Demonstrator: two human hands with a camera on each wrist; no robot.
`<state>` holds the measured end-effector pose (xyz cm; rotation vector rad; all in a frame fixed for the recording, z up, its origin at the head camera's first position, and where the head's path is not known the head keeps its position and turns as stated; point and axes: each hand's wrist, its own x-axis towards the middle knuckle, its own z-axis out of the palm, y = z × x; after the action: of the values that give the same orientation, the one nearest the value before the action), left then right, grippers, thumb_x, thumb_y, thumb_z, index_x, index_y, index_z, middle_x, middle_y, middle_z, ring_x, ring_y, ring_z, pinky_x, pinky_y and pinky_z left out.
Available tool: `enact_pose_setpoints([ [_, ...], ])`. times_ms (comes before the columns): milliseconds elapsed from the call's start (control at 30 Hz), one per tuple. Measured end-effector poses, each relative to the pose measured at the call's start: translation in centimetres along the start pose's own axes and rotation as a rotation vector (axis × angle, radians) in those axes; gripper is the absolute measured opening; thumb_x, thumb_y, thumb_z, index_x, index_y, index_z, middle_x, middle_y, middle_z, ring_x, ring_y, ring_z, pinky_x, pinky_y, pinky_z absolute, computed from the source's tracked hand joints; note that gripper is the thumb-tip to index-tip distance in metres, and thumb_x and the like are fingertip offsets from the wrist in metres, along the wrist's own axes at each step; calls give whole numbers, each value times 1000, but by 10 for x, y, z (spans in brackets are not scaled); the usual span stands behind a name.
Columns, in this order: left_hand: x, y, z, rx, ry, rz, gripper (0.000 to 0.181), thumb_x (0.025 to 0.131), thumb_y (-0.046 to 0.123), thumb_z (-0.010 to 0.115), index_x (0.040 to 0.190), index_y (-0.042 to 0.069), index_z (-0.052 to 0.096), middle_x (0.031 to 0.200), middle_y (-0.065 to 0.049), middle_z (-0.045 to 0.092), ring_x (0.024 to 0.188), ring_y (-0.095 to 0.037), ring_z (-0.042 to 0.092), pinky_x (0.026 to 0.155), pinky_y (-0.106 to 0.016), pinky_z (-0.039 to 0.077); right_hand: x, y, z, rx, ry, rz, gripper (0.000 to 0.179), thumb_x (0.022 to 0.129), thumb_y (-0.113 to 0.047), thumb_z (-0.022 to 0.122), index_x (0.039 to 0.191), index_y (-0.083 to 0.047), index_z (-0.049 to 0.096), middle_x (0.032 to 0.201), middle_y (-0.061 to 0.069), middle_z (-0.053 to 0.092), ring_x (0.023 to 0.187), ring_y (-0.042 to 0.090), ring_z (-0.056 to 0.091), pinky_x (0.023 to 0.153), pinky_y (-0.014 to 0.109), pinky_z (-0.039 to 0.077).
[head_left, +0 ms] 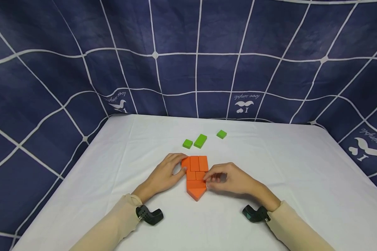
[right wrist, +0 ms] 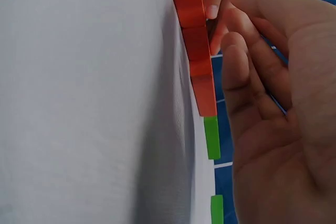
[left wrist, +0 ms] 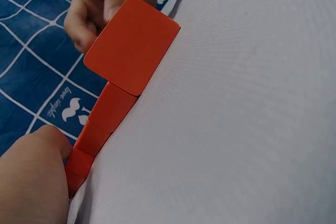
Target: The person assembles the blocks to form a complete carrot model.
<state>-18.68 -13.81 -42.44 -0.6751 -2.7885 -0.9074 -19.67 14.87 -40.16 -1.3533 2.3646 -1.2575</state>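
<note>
Sleeve (head_left: 113, 221) and wrist camera (head_left: 149, 214) lead to the left hand (head_left: 164, 174), whose thumb and fingers stand apart, touching the far-left orange block (head_left: 186, 162). The orange blocks (head_left: 195, 183) lie flat on the white table (head_left: 270, 150): three abreast, then two small ones, one crosswise and a triangle pointing toward the person. Beyond them are three green blocks (head_left: 200, 141), the rightmost well apart. The right hand (head_left: 230, 178) curls its fingers by the small blocks' right edge; whether they pinch one, I cannot tell.
</note>
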Motion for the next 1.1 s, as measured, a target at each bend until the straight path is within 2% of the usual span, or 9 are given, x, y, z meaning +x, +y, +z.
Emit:
enact_pose_setpoints([
  [200,1,0,2,9,-22,-1,45,102,28,62,143,9,59,146,-5,58,138,-21,50,118,-41,42,4,6,-6,-39,120,55,31,93,-9,76,123,-11,73,103,-7,74,86,9,64,75,24,57],
  [400,1,-2,3,15,-22,1,45,102,28,63,142,8,59,146,-6,58,138,-22,50,118,-42,42,21,14,-15,-88,197,133,44,95,-7,72,138,-8,63,112,0,73,95,13,65,84,29,59],
  [733,3,-9,0,-1,17,-4,45,101,28,62,142,9,59,147,-7,57,138,-22,50,118,-42,42,65,33,-33,-136,268,187,47,98,-6,66,145,-8,57,126,13,71,107,23,66,93,42,58],
  [967,7,-7,-1,-2,6,8,45,102,29,62,142,9,59,147,-6,58,138,-22,49,119,-42,41,80,38,-44,-212,275,219,44,100,-7,63,143,-10,59,138,7,66,116,27,62,95,42,56],
  [1100,5,-7,1,-12,-3,-3,45,102,29,62,142,10,59,147,-6,57,138,-21,49,119,-42,41,84,44,-42,-202,285,232,43,100,-6,60,143,-9,59,139,8,64,119,28,61,97,43,55],
])
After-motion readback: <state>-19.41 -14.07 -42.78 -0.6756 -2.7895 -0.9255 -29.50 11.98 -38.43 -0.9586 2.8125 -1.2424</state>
